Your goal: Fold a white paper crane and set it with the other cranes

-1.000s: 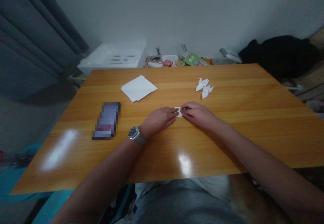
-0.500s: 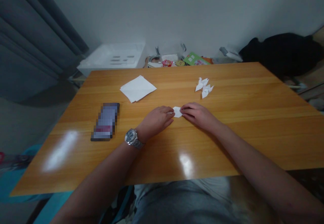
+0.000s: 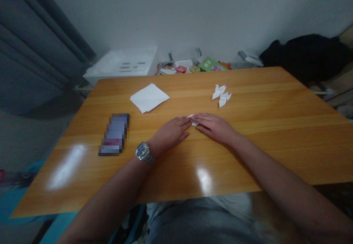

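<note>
Between my hands, a small folded piece of white paper [image 3: 195,123] lies on the wooden table [image 3: 264,133], mostly covered by fingers. My right hand [image 3: 214,125] rests over it with its fingers stretched flat and its thumb apart. From the left, my left hand [image 3: 171,131] touches the paper's edge with extended fingertips, its thumb also held away. Beyond my right hand stand two folded white paper birds [image 3: 222,96], close together. A stack of white paper sheets [image 3: 149,97] lies farther back to the left.
A phone [image 3: 114,134], its screen blurred, lies on the table's left side. Behind the far edge are a white plastic bin [image 3: 121,62], a green booklet [image 3: 211,64] and small packets. Something black [image 3: 306,58] is heaped at the back right.
Both hands have gone from pinching the paper's sides to lying flatter on it. The right fingers have slid left across the paper, hiding more of it.
</note>
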`<action>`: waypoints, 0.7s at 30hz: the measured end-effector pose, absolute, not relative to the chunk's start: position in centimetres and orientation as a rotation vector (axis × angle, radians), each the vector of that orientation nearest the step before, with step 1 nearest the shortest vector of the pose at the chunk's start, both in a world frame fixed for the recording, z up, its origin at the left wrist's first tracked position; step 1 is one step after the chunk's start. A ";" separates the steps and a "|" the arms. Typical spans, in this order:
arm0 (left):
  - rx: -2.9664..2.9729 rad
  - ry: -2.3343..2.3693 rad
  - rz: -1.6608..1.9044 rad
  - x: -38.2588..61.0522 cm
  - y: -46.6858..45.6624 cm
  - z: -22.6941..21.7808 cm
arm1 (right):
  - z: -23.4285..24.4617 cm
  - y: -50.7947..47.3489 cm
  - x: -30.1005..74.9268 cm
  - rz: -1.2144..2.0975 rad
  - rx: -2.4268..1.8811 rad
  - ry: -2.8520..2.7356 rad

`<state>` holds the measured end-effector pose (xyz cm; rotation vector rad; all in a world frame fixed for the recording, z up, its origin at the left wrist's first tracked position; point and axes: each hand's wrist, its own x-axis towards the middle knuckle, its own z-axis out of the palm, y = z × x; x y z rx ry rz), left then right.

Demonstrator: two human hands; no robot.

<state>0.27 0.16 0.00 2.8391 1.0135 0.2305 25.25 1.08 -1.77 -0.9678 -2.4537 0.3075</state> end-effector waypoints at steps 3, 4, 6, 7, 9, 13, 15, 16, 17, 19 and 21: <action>2.873 1.052 0.151 0.2 -0.3 -0.2 | -1.9 1.0 25.3 0.255 -1.011 -2.538; 2.878 1.064 0.133 0.2 -0.4 -0.3 | -1.9 1.0 25.4 0.247 -1.026 -2.558; 2.883 1.079 0.112 0.2 -0.6 -0.4 | -1.9 0.9 25.4 0.241 -1.055 -2.578; 2.884 1.081 0.107 0.2 -0.6 -0.5 | -1.8 0.9 25.4 0.241 -1.072 -2.581; 2.886 1.077 0.103 0.2 -0.6 -0.6 | -1.7 0.7 25.2 0.233 -1.107 -2.582; 2.888 1.086 0.101 0.3 -0.4 -0.7 | -1.7 0.4 24.6 0.161 -1.175 -2.602; 2.893 1.099 0.108 0.4 -0.4 -0.7 | -1.8 0.3 24.3 0.132 -1.216 -2.605; 2.898 1.108 0.115 0.4 -0.5 -0.6 | -1.8 0.3 24.2 0.126 -1.238 -2.603; 2.905 1.118 0.124 0.5 -0.5 -0.6 | -1.9 0.2 24.2 0.125 -1.259 -2.600; 2.918 1.129 0.136 0.5 -0.5 -0.6 | -1.9 0.1 24.1 0.124 -1.295 -2.594; 2.929 1.129 0.141 0.6 -0.6 -0.6 | -1.8 0.0 24.0 0.111 -1.322 -2.592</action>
